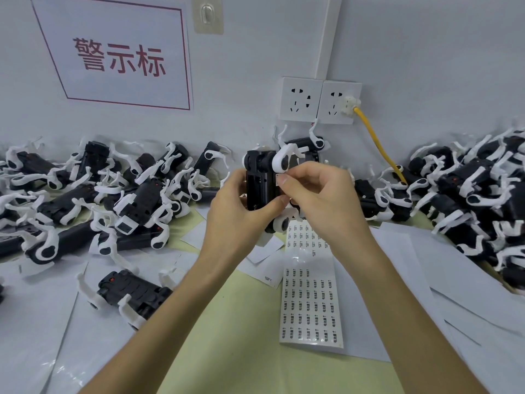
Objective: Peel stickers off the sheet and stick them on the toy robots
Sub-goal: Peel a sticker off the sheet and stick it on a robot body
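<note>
The person is holding one black toy robot (pixel 260 180) up off the tabletop (pixel 241 322), in front of the wall, with its long axis standing roughly upright. One white leg is curling over at the top end and another is sticking out at the bottom. The left hand (pixel 230 211) is gripping the body from the left side, its thumb pressing across the lower front and the other fingers wrapping out of sight behind. The right hand (pixel 318 194) is coming in from the right, its fingers (pixel 287 182) curling tightly and pinching a small white sticker (pixel 279 177) against the upper right edge of the body, just under the top leg. The sticker sheet (pixel 311 302) is lying flat below the right wrist, its long side running away from the person. Heaps of toy robots (pixel 113 194) are lying on both sides.
</note>
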`<state>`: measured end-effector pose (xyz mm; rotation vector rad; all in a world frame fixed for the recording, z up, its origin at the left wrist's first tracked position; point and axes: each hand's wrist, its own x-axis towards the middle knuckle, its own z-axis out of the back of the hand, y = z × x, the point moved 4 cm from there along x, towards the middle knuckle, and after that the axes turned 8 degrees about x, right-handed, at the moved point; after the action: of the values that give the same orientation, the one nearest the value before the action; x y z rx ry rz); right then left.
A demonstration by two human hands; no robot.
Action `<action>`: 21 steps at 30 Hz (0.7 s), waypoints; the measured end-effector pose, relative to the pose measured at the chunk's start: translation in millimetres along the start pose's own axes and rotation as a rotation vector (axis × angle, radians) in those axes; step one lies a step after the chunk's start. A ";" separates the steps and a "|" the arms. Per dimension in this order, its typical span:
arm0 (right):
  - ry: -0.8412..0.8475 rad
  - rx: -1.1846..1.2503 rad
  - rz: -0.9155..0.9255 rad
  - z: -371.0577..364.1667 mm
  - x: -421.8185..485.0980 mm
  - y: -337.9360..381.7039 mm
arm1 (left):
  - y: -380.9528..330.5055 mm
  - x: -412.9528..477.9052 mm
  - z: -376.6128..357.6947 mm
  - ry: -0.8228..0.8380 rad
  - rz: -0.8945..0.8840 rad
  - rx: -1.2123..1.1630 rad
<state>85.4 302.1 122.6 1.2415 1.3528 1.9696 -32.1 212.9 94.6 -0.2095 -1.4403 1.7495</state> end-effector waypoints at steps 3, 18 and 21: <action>-0.008 0.024 -0.010 0.1 0.2 -1.0 | -1.2 -0.5 0.2 -0.003 -0.005 0.008; 0.021 0.117 -0.092 2.2 0.1 -5.8 | -6.1 -2.1 1.2 0.073 -0.037 -0.013; 0.068 0.104 -0.120 1.7 0.2 -7.3 | -5.6 -0.5 2.0 0.132 -0.019 -0.085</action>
<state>85.8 306.1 116.4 1.1199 1.5436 1.8956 -30.2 211.1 99.9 -0.3487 -1.4165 1.6295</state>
